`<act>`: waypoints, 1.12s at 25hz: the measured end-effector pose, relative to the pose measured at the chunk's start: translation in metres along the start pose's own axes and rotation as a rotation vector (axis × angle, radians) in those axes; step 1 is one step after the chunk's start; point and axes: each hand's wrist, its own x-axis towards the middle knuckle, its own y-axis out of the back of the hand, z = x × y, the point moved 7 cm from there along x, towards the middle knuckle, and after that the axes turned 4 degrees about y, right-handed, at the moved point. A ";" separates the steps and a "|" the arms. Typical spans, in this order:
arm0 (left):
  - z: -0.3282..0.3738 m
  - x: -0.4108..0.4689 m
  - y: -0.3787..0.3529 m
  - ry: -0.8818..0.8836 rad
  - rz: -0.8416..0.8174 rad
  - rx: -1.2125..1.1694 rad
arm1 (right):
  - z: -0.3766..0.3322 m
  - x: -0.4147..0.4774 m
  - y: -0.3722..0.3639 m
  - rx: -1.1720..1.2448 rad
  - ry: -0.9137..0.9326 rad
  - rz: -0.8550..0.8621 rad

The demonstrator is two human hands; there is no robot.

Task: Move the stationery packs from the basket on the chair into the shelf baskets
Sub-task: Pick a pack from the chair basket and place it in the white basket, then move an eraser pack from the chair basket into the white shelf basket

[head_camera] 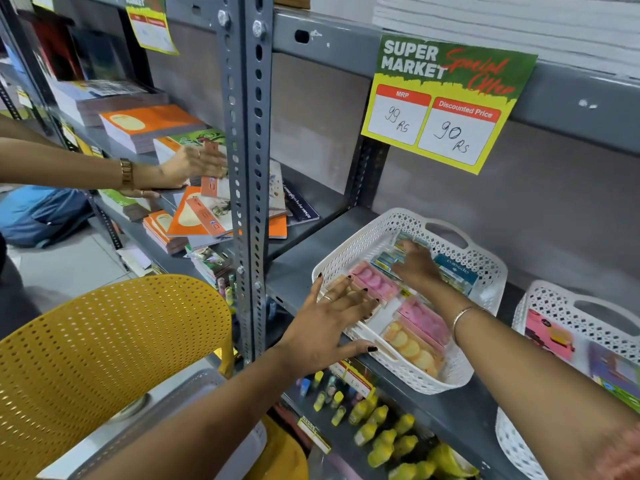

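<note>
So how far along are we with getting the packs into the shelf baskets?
Done: the white shelf basket already holds pink packs, an orange pack and blue packs; a second basket to its right also has stock.
In hand: the left hand presses flat on packs near the rim while the right hand arranges those at the back.
Left: cannot tell; the grey basket on the yellow chair is mostly hidden by the arm.

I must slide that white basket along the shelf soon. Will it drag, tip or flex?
The white basket likely slides easily on the smooth metal shelf. Its perforated plastic walls may flex. Wide and low, holding flat packs, it seems unlikely to tip.
</note>
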 end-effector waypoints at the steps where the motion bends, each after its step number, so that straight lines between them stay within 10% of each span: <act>1: 0.001 -0.001 0.002 -0.002 -0.011 0.027 | -0.012 -0.001 0.008 0.038 0.034 0.067; 8: -0.102 -0.113 0.046 0.386 0.219 0.051 | -0.171 -0.092 0.038 0.462 0.553 0.378; 12: -0.154 -0.231 0.022 0.640 0.119 0.137 | -0.223 -0.161 -0.064 0.405 0.766 0.165; 20: -0.154 -0.419 -0.140 0.970 -0.242 0.150 | -0.176 -0.244 -0.425 -0.126 0.739 -0.883; 28: -0.143 -0.496 -0.209 1.046 -0.376 0.143 | -0.158 -0.284 -0.528 -0.267 0.835 -0.682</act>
